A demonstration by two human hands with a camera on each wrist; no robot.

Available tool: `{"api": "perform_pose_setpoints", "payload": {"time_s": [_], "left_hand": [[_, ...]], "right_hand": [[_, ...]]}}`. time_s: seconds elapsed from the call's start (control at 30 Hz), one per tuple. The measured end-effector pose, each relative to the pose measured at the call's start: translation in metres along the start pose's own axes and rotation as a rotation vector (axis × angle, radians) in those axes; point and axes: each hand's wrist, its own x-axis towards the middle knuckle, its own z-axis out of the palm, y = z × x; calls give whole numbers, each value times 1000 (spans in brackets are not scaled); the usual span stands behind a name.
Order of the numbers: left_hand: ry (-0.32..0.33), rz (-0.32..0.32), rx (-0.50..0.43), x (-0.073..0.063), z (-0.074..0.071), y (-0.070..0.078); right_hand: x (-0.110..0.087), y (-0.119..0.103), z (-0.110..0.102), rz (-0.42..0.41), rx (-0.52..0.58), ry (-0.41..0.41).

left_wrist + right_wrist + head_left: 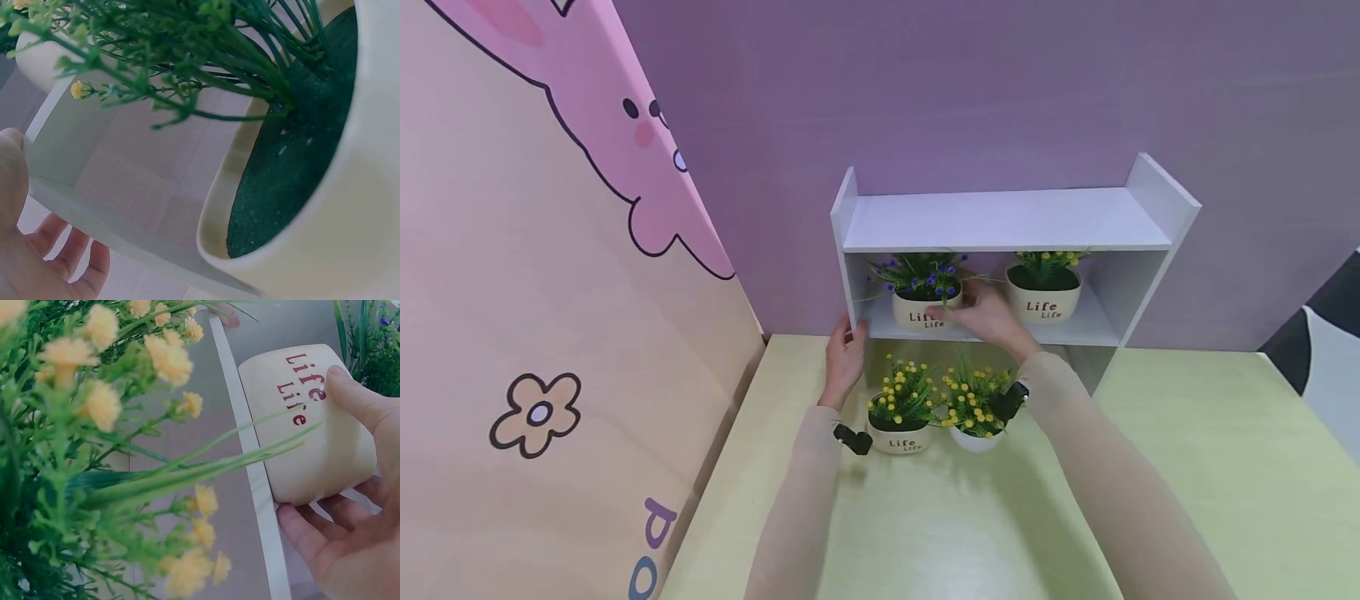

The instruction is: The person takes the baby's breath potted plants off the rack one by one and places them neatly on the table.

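A white shelf unit [992, 218] stands against the purple wall. On its middle board sits a cream flowerpot [910, 315] with blue-purple artificial flowers, "Life" printed on its front. My right hand [988, 315] holds this pot at its right end; the right wrist view shows the thumb on the printed front of the flowerpot [281, 444] and the fingers bent around its end. Lower left, my left hand [844, 362] grips the edge of the unit's left side panel, with thumb and fingers on opposite sides of the panel in the left wrist view.
Another cream pot [1043, 307] with yellow flowers stands at the right of the middle board. Below, on the pale table [925, 533], are a cream pot [898, 440] and a small white pot [976, 442], both yellow-flowered. A cartoon-printed wall [587, 333] runs along the left.
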Motion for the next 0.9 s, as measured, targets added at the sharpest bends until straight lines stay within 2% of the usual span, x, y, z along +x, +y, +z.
{"api": "perform_pose_setpoints", "payload": {"time_s": [0.63, 0.9], "left_hand": [[3, -27, -5, 0, -1, -3], [4, -5, -9, 2, -1, -3]], "right_hand": [[-22, -4, -1, -44, 134, -49], [-28, -6, -3, -12, 137, -57]]}}
